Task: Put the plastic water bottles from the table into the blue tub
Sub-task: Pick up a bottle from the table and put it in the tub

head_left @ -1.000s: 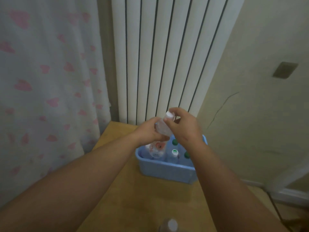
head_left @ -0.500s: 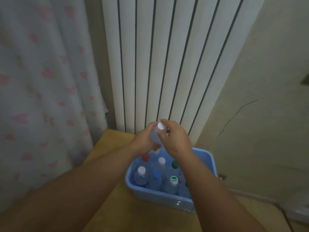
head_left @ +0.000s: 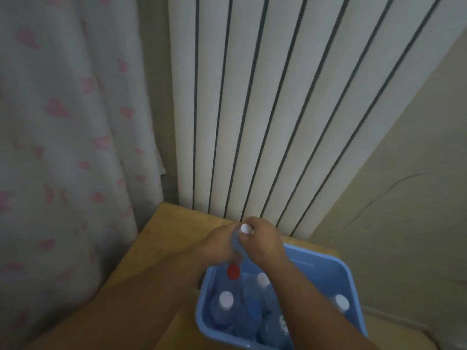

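- White ribbed radiator (head_left: pixel 278 109) is seen at the back, with a pink-patterned curtain (head_left: pixel 63 122) to its left and a beige wall (head_left: pixel 404 210) to its right.
- A wooden tabletop (head_left: pixel 164 236) is set against the radiator, and the blue tub (head_left: pixel 350 279) is stood on its right part.
- A clear plastic bottle (head_left: pixel 236 245) is held between both hands above the tub's far left corner.
- The grip of the left hand (head_left: pixel 217 247) is closed round the bottle's body, with the fingers curled about it.
- The grip of the right hand (head_left: pixel 262 245) is narrowed at the neck, and the white cap (head_left: pixel 244 228) is pinched just below the fingertips.
- The bottle's long axis is kept near upright, with the cap pointed up and the base pointed down at the tub; the base is hidden by the hands.
- Several bottles are stood upright inside the tub, close together: a red cap (head_left: pixel 233 271), a blue cap (head_left: pixel 254 309) and three white caps (head_left: pixel 226 300) can be made out.
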The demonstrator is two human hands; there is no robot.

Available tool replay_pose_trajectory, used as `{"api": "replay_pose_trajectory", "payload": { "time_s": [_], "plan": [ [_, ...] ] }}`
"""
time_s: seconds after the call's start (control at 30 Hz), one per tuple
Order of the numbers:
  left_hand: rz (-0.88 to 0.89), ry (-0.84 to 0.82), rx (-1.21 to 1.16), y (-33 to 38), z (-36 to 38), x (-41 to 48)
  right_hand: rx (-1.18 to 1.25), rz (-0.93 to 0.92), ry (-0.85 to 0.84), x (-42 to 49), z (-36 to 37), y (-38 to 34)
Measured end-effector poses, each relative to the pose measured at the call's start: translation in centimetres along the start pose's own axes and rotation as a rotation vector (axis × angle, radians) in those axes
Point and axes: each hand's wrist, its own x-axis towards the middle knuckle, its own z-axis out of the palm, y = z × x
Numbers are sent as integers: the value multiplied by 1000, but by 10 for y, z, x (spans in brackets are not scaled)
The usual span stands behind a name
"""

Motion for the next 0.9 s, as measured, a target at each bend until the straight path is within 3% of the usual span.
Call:
{"api": "replay_pose_trajectory", "payload": {
  "time_s": [0.07, 0.2, 0.67, 0.9],
  "plan": [
    [-2, 1, 73, -5, 1, 6, 2, 0, -23, 8, 9, 5],
    [-7, 79, 466, -9, 6, 13, 24, 19, -73, 17, 21, 17],
    [12, 176, 454, -47, 35, 27, 4, 62, -166, 29, 39, 45],
    [34, 126, 572, -53, 33, 25, -10, 95, -257, 28, 37, 51]
  ]
}}
